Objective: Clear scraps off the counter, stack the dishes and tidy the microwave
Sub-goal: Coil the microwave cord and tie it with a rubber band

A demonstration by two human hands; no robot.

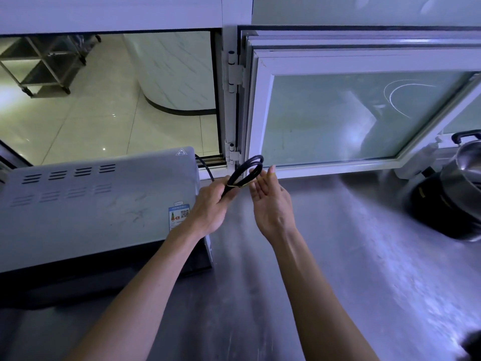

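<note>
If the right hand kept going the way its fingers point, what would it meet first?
Probably the looped black power cord held by the left hand; the right hand fingertips are almost at it. Behind that is the window frame. Depth is uncertain.

Open serving hatch (109, 95) at far left is showing a glossy tiled floor (91, 126), a marble-look curved counter base (177, 74) and a metal rack (44, 63). White-framed frosted window (359, 115) is standing folded open at far right. Bluish light is glaring across everything.
</note>
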